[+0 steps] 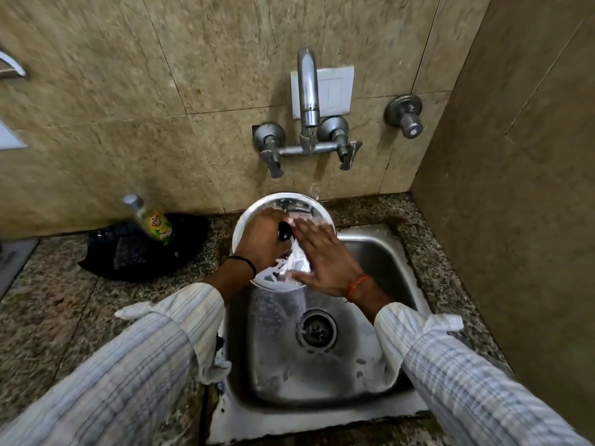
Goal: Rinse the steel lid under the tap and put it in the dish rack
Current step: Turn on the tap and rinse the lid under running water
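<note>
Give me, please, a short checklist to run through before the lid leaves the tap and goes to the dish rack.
1. Hold on the steel lid: the left hand grips it at the black knob. Ok.
2. Water running: a stream falls from the tap onto the lid. Ok.
3. Rinse finished: the right hand lies flat on the wet face, with white foam or splash there. Cannot tell.
4. Lid over the sink: its left part hangs over the counter. Not ok for drips.
5. Dish rack in sight: none shows in this view. Cannot tell.
</note>
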